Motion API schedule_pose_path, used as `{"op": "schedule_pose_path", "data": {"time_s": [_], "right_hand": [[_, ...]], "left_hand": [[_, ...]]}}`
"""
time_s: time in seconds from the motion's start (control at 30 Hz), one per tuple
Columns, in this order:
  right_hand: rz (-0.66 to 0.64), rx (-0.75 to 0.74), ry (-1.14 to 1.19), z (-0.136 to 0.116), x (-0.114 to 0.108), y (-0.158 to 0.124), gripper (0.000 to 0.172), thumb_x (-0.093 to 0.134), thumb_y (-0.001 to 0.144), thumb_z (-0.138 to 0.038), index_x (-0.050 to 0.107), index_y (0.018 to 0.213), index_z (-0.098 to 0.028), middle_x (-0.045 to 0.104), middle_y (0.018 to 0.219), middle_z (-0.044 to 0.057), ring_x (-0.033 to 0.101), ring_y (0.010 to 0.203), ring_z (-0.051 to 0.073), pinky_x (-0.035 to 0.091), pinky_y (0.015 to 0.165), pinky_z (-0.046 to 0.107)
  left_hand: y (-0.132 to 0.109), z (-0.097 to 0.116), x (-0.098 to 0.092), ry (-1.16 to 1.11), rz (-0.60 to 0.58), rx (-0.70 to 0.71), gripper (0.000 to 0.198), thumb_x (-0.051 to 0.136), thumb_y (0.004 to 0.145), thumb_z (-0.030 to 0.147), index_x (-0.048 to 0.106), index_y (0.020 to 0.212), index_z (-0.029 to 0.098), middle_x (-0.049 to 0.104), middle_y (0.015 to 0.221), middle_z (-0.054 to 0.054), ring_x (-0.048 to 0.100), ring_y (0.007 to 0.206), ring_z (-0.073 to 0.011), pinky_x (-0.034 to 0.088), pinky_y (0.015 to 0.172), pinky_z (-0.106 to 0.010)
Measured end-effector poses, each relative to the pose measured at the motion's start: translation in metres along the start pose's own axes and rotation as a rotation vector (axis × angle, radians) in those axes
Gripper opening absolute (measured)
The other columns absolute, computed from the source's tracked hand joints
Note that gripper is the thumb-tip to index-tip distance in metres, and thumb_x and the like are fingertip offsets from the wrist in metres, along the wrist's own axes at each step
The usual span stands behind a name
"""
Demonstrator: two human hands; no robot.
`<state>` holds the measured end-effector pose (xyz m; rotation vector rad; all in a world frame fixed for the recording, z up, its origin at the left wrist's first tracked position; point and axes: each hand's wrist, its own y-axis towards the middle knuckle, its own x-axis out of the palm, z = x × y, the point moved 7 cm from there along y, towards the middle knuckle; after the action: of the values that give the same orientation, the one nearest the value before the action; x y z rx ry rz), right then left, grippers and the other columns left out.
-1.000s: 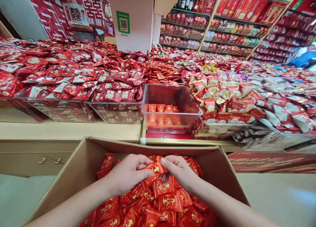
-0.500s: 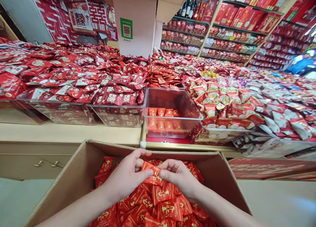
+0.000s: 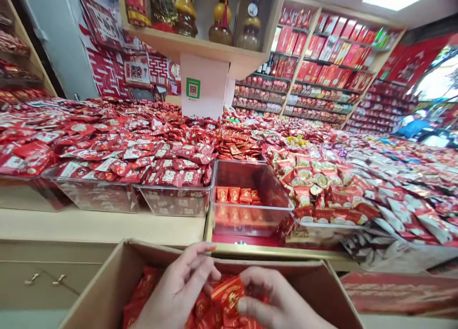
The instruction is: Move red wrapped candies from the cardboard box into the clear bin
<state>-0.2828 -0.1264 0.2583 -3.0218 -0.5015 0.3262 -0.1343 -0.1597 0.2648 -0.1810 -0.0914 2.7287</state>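
Observation:
Both my hands are inside a cardboard box (image 3: 307,276) of red candy packets with gold print. My right hand (image 3: 274,295) pinches one red candy packet (image 3: 229,293) between thumb and fingers. Just left of it is my left hand (image 3: 179,283), its index finger stretched out and its thumb apart, with nothing plainly held. The lower fingers of that hand are partly hidden. Beyond the box stands a clear plastic bin (image 3: 250,219), with a short row of red candy packets (image 3: 234,195) at its left side.
Heaped bins of maroon packets (image 3: 175,176) stand to the left, durian candy packets (image 3: 329,195) to the right. A pillar with a QR code (image 3: 193,88) rises behind, under an overhanging display cabinet (image 3: 200,47). Drawer handles (image 3: 32,279) show at lower left.
The view has tilted up, so the box and hands sit lower. The left thumb has come off the candy packet, which stays in the right hand's pinch.

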Motion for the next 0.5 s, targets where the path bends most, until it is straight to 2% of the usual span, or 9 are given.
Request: {"op": "schedule_pose_path", "data": {"time_s": [0.07,0.13,0.2,0.23,0.3,0.4,0.5], "right_hand": [[0.091,-0.158,-0.039,-0.047,-0.026,0.001,0.018,0.06,0.074,-0.033,0.064,0.087,-0.02,0.065,0.082,0.005,0.058,0.077,0.019,0.045,0.07,0.03],[0.193,-0.269,-0.049,-0.092,-0.054,0.009,0.02,0.059,0.074,-0.034,0.063,0.089,-0.021,0.065,0.083,0.006,0.059,0.078,0.02,0.046,0.071,0.031],[0.297,-0.296,-0.118,-0.12,-0.079,0.029,0.021,0.061,0.072,-0.036,0.061,0.085,-0.019,0.064,0.079,0.005,0.058,0.072,0.017,0.046,0.067,0.03],[0.332,-0.253,-0.191,-0.125,-0.088,0.043,0.021,0.06,0.071,-0.036,0.06,0.082,-0.018,0.063,0.076,0.003,0.057,0.068,0.015,0.045,0.064,0.028],[0.337,-0.067,-0.382,-0.117,-0.1,0.077,0.019,0.059,0.072,-0.035,0.057,0.076,-0.016,0.059,0.068,0.0,0.052,0.058,0.011,0.043,0.056,0.024],[0.253,0.205,-0.627,-0.084,-0.107,0.125,0.019,0.059,0.073,-0.031,0.053,0.063,-0.016,0.052,0.052,-0.003,0.045,0.043,0.007,0.038,0.043,0.022],[0.162,0.283,-0.81,-0.058,-0.105,0.157,0.028,0.061,0.073,-0.03,0.051,0.051,-0.015,0.051,0.042,-0.003,0.048,0.04,0.01,0.042,0.043,0.025]], "left_hand": [[0.004,0.004,-0.012,-0.049,0.07,0.009,0.037,0.045,0.08,0.046,0.042,0.107,0.021,0.064,0.074,0.0,0.055,0.062,-0.0135,0.041,0.061,-0.026],[0.007,0.004,-0.018,-0.081,0.099,0.004,0.037,0.049,0.078,0.044,0.042,0.105,0.02,0.063,0.071,0.001,0.055,0.06,-0.0131,0.041,0.062,-0.026],[0.009,0.003,-0.017,-0.086,0.092,-0.003,0.035,0.051,0.076,0.04,0.043,0.105,0.02,0.062,0.069,0.002,0.054,0.06,-0.0133,0.042,0.063,-0.027],[0.009,0.001,-0.015,-0.074,0.077,-0.009,0.034,0.051,0.076,0.039,0.043,0.104,0.02,0.061,0.069,0.002,0.054,0.061,-0.0136,0.042,0.065,-0.027],[0.008,-0.002,-0.009,-0.021,0.035,-0.018,0.031,0.05,0.077,0.037,0.046,0.103,0.02,0.058,0.069,0.002,0.054,0.064,-0.0143,0.042,0.066,-0.027],[0.007,-0.006,-0.003,0.067,-0.018,-0.005,0.026,0.047,0.079,0.035,0.048,0.1,0.02,0.055,0.07,0.002,0.053,0.069,-0.0155,0.042,0.069,-0.028],[0.005,-0.005,-0.002,0.111,-0.042,0.041,0.025,0.043,0.08,0.034,0.049,0.1,0.021,0.052,0.068,0.002,0.052,0.068,-0.0153,0.042,0.067,-0.026]]}}
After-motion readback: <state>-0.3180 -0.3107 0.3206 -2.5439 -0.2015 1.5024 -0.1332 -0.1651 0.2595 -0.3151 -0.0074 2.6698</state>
